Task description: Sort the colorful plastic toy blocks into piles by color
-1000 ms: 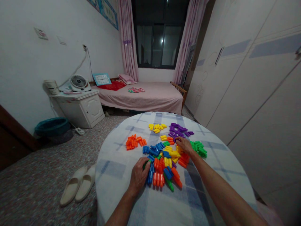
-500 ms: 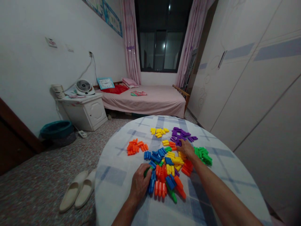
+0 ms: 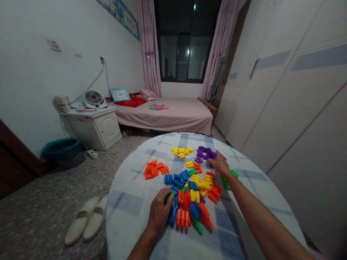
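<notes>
1. We find the left hand (image 3: 160, 212) clenched at the near edge of the heap, grasping a short green plastic peg (image 3: 168, 197), whose end shows beside the thumb
2. We see the right hand (image 3: 220, 164) open, palm down and fingers spread, with nothing visible in it. It lies between the purple plastic pegs (image 3: 204, 153) and the green plastic pegs (image 3: 227, 182), and we cannot tell whether it touches either group
3. We see the pegs on a round table under a white cloth with blue checks (image 3: 127, 216), the mixed heap of multicoloured plastic pegs (image 3: 192, 191) at its middle, and the orange plastic pegs (image 3: 155, 169) and yellow plastic pegs (image 3: 182, 152) lying apart
4. We judge it best to pinch one peg with the fingertips and lift it clear, since sliding it through so tight a heap would likely drag its neighbours along
5. We count two hands, one held peg, four single-colour groups and one mixed heap. The pegs are too crowded for an exact tally, though each group looks to hold at least a dozen, with the green group partly hidden
6. We also count two cream slippers (image 3: 82, 220) on the speckled floor
</notes>
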`<control>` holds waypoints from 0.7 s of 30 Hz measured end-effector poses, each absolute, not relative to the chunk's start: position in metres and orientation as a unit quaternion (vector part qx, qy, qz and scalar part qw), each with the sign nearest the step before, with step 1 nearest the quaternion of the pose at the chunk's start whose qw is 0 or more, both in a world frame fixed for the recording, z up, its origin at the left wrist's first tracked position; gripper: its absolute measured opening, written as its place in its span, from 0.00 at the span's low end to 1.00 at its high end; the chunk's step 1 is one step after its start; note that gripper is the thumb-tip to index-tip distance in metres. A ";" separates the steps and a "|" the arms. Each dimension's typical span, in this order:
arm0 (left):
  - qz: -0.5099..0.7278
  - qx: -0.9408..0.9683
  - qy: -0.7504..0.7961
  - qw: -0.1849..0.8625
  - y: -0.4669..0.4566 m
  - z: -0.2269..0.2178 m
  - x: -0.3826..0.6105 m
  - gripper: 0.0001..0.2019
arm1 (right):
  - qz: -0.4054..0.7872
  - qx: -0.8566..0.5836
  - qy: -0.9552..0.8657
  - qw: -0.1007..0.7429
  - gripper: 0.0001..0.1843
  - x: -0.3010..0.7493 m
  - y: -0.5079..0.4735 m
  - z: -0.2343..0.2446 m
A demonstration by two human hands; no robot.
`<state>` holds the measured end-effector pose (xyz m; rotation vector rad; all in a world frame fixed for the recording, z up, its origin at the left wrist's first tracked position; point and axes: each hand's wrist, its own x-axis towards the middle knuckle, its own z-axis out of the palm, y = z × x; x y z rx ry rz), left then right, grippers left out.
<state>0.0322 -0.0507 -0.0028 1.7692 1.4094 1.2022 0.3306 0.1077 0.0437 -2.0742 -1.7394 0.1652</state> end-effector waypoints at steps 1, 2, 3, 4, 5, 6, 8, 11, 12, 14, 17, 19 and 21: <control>0.451 0.662 0.527 0.284 -0.051 -0.003 0.032 0.12 | 0.053 -0.741 -0.633 0.218 0.31 0.329 0.107 0.046; 0.453 0.662 0.527 0.282 -0.050 -0.004 0.032 0.12 | 0.051 -0.729 -0.647 0.219 0.30 0.326 0.105 0.047; 0.454 0.662 0.526 0.281 -0.050 -0.004 0.032 0.12 | 0.054 -0.711 -0.668 0.215 0.28 0.321 0.102 0.046; 0.454 0.663 0.526 0.280 -0.050 -0.004 0.032 0.12 | 0.060 -0.687 -0.694 0.207 0.26 0.315 0.098 0.045; 0.454 0.663 0.526 0.279 -0.050 -0.005 0.032 0.12 | 0.067 -0.661 -0.722 0.196 0.23 0.307 0.094 0.043; 0.453 0.663 0.526 0.278 -0.049 -0.005 0.032 0.12 | 0.073 -0.634 -0.748 0.182 0.20 0.299 0.090 0.041; 0.452 0.664 0.527 0.277 -0.049 -0.004 0.032 0.12 | 0.076 -0.595 -0.784 0.156 0.17 0.283 0.082 0.036; 0.449 0.667 0.526 0.277 -0.050 -0.003 0.032 0.12 | 0.062 -0.578 -0.804 0.125 0.16 0.264 0.072 0.033; 0.447 0.668 0.526 0.279 -0.050 -0.003 0.031 0.12 | 0.056 -0.579 -0.805 0.117 0.16 0.260 0.070 0.034; 0.444 0.670 0.525 0.280 -0.050 -0.003 0.031 0.12 | 0.045 -0.585 -0.803 0.105 0.16 0.255 0.067 0.035; 0.444 0.671 0.522 0.281 -0.051 -0.002 0.031 0.12 | 0.035 -0.596 -0.797 0.094 0.14 0.254 0.065 0.036; 0.445 0.671 0.521 0.282 -0.051 -0.002 0.031 0.12 | 0.033 -0.601 -0.794 0.089 0.12 0.254 0.064 0.036; 0.446 0.670 0.520 0.284 -0.050 -0.002 0.031 0.12 | 0.035 -0.604 -0.792 0.084 0.12 0.254 0.064 0.034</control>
